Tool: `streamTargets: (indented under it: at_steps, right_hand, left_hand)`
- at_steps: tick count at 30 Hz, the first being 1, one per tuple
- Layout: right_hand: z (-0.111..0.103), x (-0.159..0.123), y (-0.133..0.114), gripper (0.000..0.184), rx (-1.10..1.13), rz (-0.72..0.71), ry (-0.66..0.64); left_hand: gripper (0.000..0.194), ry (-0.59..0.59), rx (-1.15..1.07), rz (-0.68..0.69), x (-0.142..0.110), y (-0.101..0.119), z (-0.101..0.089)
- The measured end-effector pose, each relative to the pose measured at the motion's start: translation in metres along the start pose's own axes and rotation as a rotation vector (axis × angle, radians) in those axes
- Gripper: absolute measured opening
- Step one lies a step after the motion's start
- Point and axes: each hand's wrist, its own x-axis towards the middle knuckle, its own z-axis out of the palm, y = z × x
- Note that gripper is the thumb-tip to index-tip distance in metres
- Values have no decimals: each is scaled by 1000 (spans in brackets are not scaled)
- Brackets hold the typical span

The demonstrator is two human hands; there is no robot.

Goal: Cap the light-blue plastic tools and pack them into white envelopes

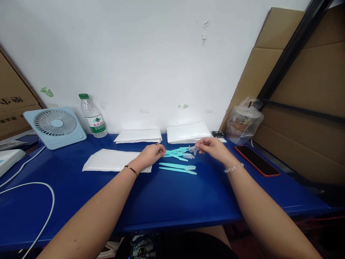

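A loose bunch of turquoise eyebrow razors point(176, 153) with clear, whitish tips lies across the middle of the blue table. My left hand point(152, 155) is closed in a pinch on a razor's handle end at the left of the bunch. At the other side, my right hand point(211, 148) pinches a clear cap at the tip end; whether the cap is still on a razor is too small to tell. Two more razors point(178, 168) lie side by side in front of the bunch. A white padded mailer point(110, 160) is partly under my left wrist.
Two stacks of white mailers, left point(138, 136) and right point(188, 132), lie against the wall. A blue fan point(56, 124) and water bottle point(93, 117) stand back left, with a white cable point(52, 196) nearer. At right are a phone point(257, 160) and a bagged cup point(242, 122).
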Motion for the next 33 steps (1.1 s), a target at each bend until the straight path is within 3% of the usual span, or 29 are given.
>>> streamTargets:
  at_steps: [5,16,19,23,28,30,33]
  right_hand:
    - [7,2,-2,37,119,-1,110]
    - [20,4,-1,33,310,-18,126]
    - [23,3,-1,33,291,-21,65]
    - [23,3,1,35,153,-26,-13]
    - [21,2,11,26,-278,-137,-58]
    - [24,3,14,19,-422,-206,-102]
    - [30,6,19,11,-586,-274,-136]
  left_hand:
    - [23,-5,-89,-22,1,0,1]
    - [27,-15,-156,-22,1,7,0]
    - [28,-25,-159,-13,0,10,0]
    - [29,-94,-173,-11,-3,13,-4]
    - [25,-275,-118,0,-8,13,-6]
    - [26,-228,-58,22,-6,13,-3]
    - [27,-31,94,96,-1,12,4]
